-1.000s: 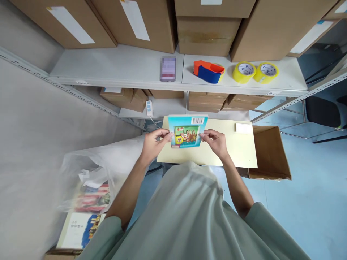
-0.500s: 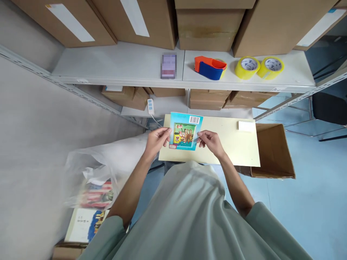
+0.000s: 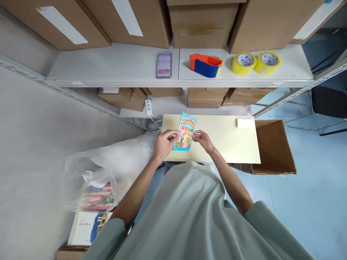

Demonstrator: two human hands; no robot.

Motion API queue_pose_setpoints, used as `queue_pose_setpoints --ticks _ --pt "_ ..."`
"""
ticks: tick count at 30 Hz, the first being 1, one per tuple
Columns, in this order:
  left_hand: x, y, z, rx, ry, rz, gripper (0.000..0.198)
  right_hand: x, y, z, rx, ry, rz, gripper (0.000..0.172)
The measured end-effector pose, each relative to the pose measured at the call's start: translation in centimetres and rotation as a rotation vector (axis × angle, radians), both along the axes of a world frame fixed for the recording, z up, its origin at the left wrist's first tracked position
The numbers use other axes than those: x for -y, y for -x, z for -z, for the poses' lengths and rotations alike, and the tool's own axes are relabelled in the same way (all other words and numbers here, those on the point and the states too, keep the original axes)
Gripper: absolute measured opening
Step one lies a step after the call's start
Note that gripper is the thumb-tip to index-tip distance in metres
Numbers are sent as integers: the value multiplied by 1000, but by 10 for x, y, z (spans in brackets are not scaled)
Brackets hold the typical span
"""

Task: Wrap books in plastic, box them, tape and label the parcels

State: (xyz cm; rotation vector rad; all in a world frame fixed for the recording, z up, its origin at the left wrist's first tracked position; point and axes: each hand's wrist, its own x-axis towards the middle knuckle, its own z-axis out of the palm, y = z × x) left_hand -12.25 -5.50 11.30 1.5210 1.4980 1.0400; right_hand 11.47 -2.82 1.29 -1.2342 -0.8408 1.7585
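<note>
A thin, colourful children's book is held above the pale yellow tabletop, its illustrated front cover facing up and slightly tilted. The fingers of my left hand are closed on its left edge. At the right edge, my right hand pinches the book between thumb and fingers. On the right part of the tabletop lies a small white block-like object.
An open cardboard box stands right of the table. Yellow tape rolls and an orange-and-blue tape dispenser sit on the shelf ahead. A plastic bag and books are at lower left.
The book has been turned over: its back cover with the barcode faced up before, and the front cover shows now. My left hand has shifted a little right, my right hand slightly left.
</note>
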Motion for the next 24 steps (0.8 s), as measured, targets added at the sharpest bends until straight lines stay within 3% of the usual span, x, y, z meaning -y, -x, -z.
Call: queue_pose_setpoints --ticks 5,11,15,19,24 --pt "22 -36 11 -187 -117 172 17 3 12 33 -191 128 56 64" --pt "41 -51 29 -328 21 231 37 17 16 56 -191 161 54 58" --pt "40 -36 49 -220 123 139 36 25 6 65 -114 241 11 63" --pt "34 -12 83 -89 255 -66 31 28 0 76 -37 308 -12 64" --pt "16 14 123 -185 402 -245 31 13 13 90 23 317 29 61"
